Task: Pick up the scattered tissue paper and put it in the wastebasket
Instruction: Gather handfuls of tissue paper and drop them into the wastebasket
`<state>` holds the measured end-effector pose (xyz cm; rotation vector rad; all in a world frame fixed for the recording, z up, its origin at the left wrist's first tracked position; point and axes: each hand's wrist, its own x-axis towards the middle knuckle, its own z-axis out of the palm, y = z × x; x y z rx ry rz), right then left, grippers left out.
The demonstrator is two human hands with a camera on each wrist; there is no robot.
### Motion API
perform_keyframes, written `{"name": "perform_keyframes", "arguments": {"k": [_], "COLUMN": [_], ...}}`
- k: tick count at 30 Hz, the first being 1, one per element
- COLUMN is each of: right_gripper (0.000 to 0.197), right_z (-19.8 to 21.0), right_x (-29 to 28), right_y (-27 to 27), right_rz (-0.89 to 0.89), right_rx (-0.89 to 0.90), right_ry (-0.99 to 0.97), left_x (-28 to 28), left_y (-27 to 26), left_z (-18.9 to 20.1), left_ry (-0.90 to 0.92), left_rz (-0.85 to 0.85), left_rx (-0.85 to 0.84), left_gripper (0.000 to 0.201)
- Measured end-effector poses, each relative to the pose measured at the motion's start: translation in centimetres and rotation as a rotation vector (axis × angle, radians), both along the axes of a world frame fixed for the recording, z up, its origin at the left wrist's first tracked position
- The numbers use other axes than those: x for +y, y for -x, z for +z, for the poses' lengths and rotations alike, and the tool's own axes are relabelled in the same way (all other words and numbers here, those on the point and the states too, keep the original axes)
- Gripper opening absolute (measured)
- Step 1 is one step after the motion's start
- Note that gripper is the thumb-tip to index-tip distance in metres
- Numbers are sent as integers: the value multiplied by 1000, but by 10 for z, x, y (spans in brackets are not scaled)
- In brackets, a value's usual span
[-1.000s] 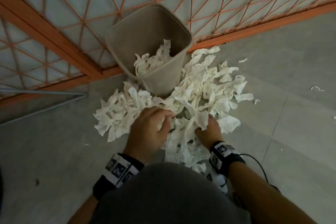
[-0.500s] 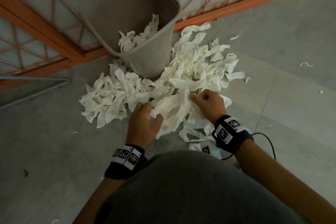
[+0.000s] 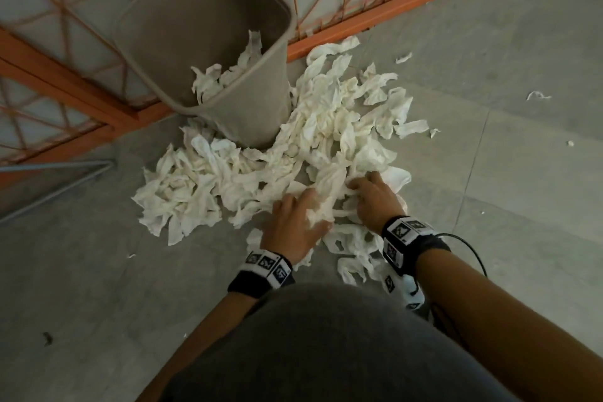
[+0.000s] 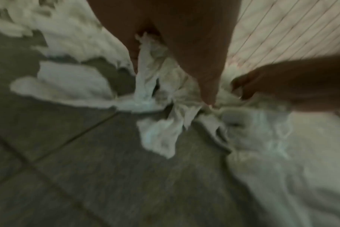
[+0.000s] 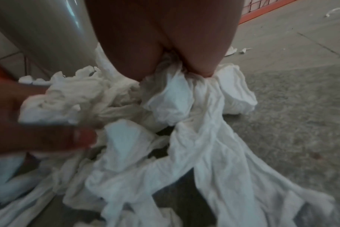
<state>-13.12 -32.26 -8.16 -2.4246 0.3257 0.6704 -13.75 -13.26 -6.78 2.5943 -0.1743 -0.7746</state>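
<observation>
A wide heap of white tissue paper (image 3: 313, 140) lies on the grey floor around a taupe wastebasket (image 3: 248, 108), which holds some tissue (image 3: 222, 75). Both hands work at the near edge of the heap. My left hand (image 3: 301, 215) has its fingers curled into a bunch of tissue (image 4: 145, 86). My right hand (image 3: 365, 188) pinches a twisted wad of tissue (image 5: 177, 92) between thumb and fingers, with strips hanging from it. The hands are close together, and each shows in the other's wrist view.
An orange metal grid fence (image 3: 375, 0) runs behind the wastebasket. A grey wire frame (image 3: 65, 170) lies on the floor at left. Small tissue scraps (image 3: 536, 95) lie apart at right. A black cable (image 3: 470, 245) trails from the right wrist band.
Both hands have shifted right along the near edge of the heap and taken fresh bunches of tissue. The head view has tipped, so the basket now sits higher in the picture.
</observation>
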Motion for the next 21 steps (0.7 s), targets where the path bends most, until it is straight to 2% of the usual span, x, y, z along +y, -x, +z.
{"name": "perform_keyframes", "arguments": {"k": [1,3,8,10,12,14,17,19,21], "right_gripper": [37,26,38,22,19,24,53,66,66], "right_z": [0,1,15,17,17,19,22,17,8], "right_x": [0,0,-2,-4,-7,-11,-18,-24,-28], "right_y": [0,-1,-6,-11,-14,-15,-12,-10,-8], "right_rz": [-25,-126,-320,-375,-467,-516,-472,-431,-422], "right_rx": [-10,-35,-49,-75,-159,-257,-310,-280,-172], "right_ry": [3,-31,-153,-157,-205,-235,-253,-242,-228], "left_x": [-2,-1,9,14,20,24,24,18,6], "left_y": [1,0,-7,-7,-8,-10,-15,-14,-8], "left_z": [-8,-15,7,22,35,43,45,43,36], "left_ry": [-36,-55,263,370,435,465,464,364,211], "left_rz": [-14,-11,137,168,226,245,247,220,89], "left_rx": [35,-7,-283,-395,-389,-365,-442,-411,-340], "left_gripper": [59,47,31,36,47,58,45,44,52]}}
